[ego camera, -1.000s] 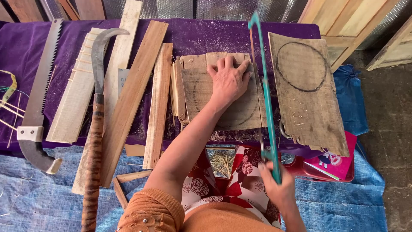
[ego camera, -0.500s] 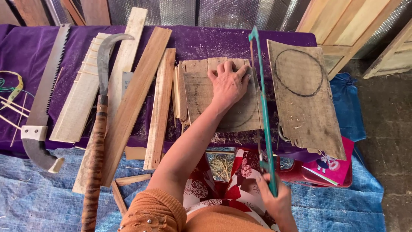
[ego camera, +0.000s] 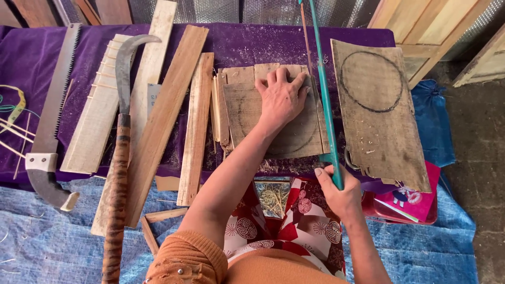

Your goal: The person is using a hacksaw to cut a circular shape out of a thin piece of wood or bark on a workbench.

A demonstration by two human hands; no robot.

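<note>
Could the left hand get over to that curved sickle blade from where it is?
Probably yes. The left hand lies flat on the wood panel; only flat planks lie between it and the sickle.

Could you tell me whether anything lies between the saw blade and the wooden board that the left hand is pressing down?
Nothing visible does. The green saw, held by the right hand, runs right along the board edge beside the left hand.

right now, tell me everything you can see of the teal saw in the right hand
The teal saw is a slim frame saw, its painted metal bar running from the right hand up past the picture's top edge. A thin dark blade runs beside the bar. It stands steeply along the right edge of the wooden board, which the left hand presses flat on the purple cloth.
</note>
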